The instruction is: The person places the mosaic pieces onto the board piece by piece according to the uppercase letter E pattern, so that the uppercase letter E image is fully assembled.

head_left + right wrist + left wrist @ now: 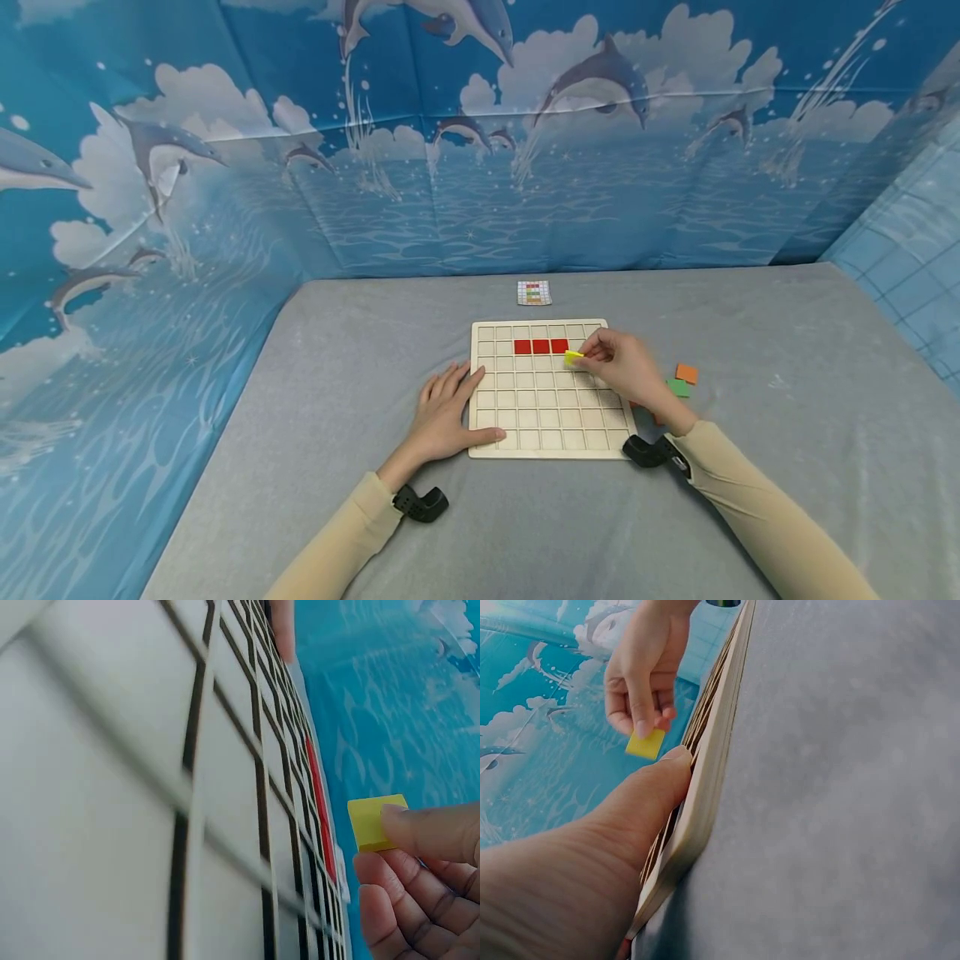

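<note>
A wooden grid board lies on the grey cloth, with three red tiles side by side in a row near its far edge. Just below the right end of that row, my right hand pinches a yellow square tile between thumb and fingers. In the left wrist view the yellow tile appears above the board's surface. My left hand rests at the board's left edge, fingers spread, with the thumb lying over the rim.
To the right of the board lie loose tiles, among them an orange tile and a green tile; my right forearm partly hides others. A small pattern card lies beyond the board. A dolphin-print curtain hangs behind the table.
</note>
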The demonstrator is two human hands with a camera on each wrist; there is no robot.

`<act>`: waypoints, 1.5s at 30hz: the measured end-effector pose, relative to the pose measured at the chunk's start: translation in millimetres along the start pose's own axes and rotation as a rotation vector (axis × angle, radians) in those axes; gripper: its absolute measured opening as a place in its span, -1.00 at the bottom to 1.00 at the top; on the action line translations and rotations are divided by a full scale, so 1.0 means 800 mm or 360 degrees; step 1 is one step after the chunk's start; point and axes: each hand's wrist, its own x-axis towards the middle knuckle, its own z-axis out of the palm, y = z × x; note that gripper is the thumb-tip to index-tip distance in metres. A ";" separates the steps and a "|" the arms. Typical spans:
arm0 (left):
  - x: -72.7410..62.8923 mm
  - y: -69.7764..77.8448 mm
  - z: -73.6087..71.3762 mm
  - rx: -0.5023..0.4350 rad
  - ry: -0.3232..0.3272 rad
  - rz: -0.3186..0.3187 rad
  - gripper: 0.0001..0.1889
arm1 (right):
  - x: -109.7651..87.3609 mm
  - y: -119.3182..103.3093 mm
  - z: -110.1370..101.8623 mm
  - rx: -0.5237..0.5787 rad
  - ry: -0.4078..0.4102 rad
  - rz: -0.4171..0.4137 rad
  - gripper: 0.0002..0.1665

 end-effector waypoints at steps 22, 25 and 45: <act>0.000 0.005 -0.004 0.0014 0.0005 -0.0031 0.01 | 0.035 -0.038 0.061 0.0014 -0.0143 -0.0044 -0.93; 0.000 0.004 -0.003 0.0014 0.0007 -0.0027 0.01 | 0.035 -0.037 0.065 -0.0064 -0.0140 -0.0043 -0.95; 0.001 -0.001 0.003 0.0035 -0.0010 -0.0039 0.02 | 0.034 -0.038 0.064 -0.0348 -0.0146 -0.0092 -0.83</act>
